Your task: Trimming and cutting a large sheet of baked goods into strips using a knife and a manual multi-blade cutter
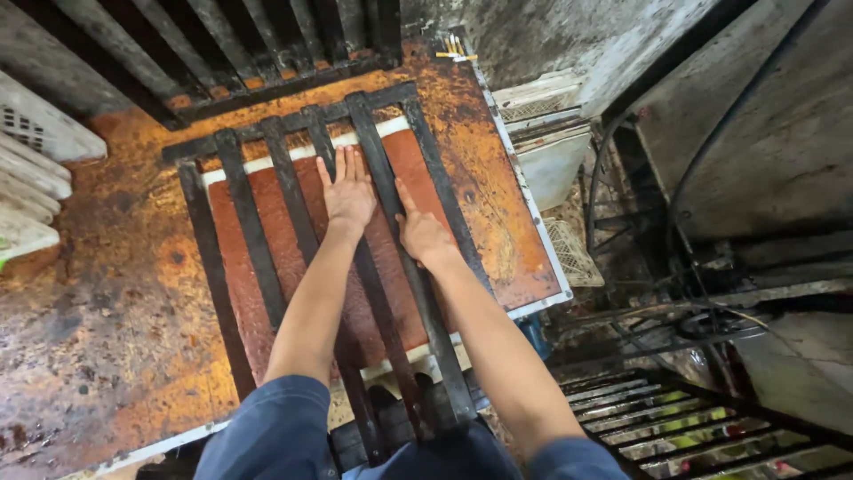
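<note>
A black metal grate with several long bars (251,222) lies over a reddish-brown slab (275,213) in a shallow white-edged tray (293,157) on a rusty orange table. My left hand (347,193) rests flat on the slab between two bars, fingers straight and together. My right hand (421,233) presses flat beside it, across a bar, thumb spread toward the left hand. Neither hand holds anything. Both forearms reach out from dark blue sleeves.
The rusty table (115,293) stretches left and has a white rim at its right edge (533,222). A second black grate (222,53) lies at the back. White plastic crates (31,169) stand at left. Crates, cables and a metal rack (675,418) crowd the right.
</note>
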